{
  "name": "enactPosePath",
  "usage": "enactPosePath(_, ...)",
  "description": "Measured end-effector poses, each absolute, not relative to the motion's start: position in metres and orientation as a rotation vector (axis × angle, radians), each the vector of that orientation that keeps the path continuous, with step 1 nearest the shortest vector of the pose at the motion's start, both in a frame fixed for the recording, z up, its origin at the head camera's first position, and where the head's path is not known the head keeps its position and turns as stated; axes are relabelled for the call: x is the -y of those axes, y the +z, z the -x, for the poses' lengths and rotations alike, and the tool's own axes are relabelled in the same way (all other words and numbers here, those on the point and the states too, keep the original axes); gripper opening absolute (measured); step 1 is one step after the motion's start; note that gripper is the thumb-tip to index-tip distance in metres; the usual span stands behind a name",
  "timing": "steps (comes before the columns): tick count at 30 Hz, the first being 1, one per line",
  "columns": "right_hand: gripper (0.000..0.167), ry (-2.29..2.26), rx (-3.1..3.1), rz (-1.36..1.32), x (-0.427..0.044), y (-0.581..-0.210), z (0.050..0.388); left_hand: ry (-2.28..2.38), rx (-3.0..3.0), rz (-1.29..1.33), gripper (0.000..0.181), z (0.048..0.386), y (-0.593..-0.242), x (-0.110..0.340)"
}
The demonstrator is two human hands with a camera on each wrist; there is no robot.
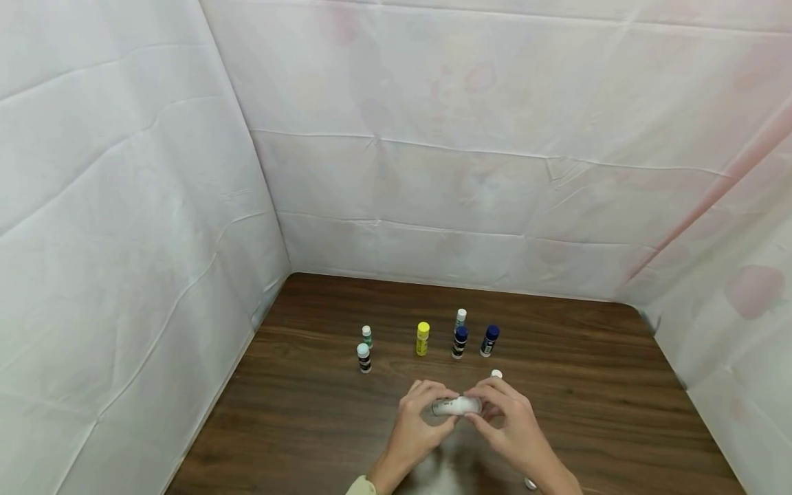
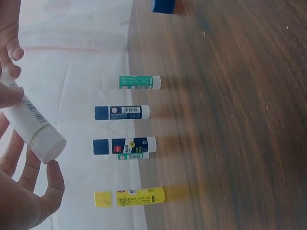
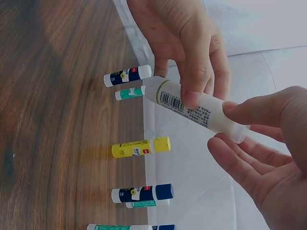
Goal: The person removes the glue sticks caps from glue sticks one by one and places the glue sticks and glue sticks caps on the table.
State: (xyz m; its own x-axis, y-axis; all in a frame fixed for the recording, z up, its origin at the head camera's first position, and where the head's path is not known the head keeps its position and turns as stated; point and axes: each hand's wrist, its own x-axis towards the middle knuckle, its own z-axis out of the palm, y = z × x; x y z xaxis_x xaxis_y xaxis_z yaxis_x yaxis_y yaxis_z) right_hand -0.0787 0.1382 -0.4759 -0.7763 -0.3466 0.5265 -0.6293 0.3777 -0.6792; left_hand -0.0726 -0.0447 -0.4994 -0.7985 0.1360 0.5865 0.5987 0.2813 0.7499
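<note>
1. Head view, lower centre of the frame: the left hand and right hand face each other, thumb and fingers of each pinching one end of a white glue stick, which lies roughly level across the frame above the brown wood-grain table
2. Head view, centre: a yellow glue stick stands upright; right of it are two navy-capped glue sticks, with a green-labelled glue stick partly hidden behind the nearer one; left of it, a white-capped navy glue stick stands just in front of a small green glue stick; a white cap shows just above the right hand, and white cloth fills the top
3. Left wrist view: the white glue stick slants along the left edge, the left hand's curled fingers about its lower end, the right hand's fingers at its upper end; a blue object is cut by the top edge
4. Right wrist view: right of centre, the white glue stick's barcode label faces the camera; the left hand grips it from above, the right hand pinches its lower-right end
</note>
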Motion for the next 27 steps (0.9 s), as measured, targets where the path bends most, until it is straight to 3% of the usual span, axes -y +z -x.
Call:
enactPosePath(9,0.037,1.365,2.262,-0.962,-0.143,-0.477,0.082,-1.5,2.138,0.744,0.03,0.077,-0.508,0.047)
enactPosePath(16,0.04,1.323,2.23,-0.955,-0.145,-0.473,0.085,-1.521,2.195,0.636,0.031,0.083,-0.533,0.052)
enactPosePath(27,0.042,1.303,2.25,-0.926,-0.144,-0.47,0.086,-1.594,2.213,0.585,0.032,0.084,-0.535,0.056)
